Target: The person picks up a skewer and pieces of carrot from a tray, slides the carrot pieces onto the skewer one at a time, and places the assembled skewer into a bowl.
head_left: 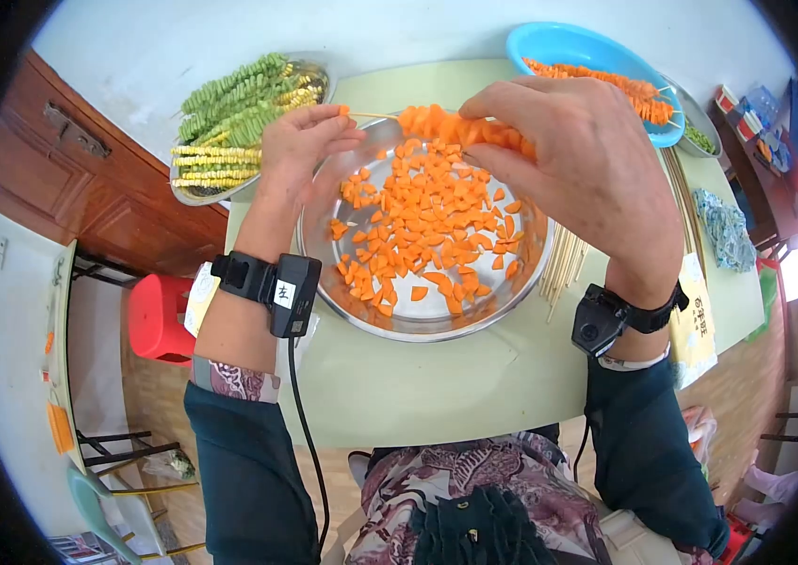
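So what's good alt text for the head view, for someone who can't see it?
A person's left hand and right hand hold a skewer of orange pieces over a metal bowl of loose orange bits. Behind, green and yellow skewers lie left, orange ones in a blue basin right.

We stretch both forearms forward, a black strap on each wrist; our left hand (309,141) pinches at the fingertips, our right hand (573,155) arches over, thumb opposing curled fingers.

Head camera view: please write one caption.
Left hand and right hand hold a skewer of orange pieces above a metal bowl.
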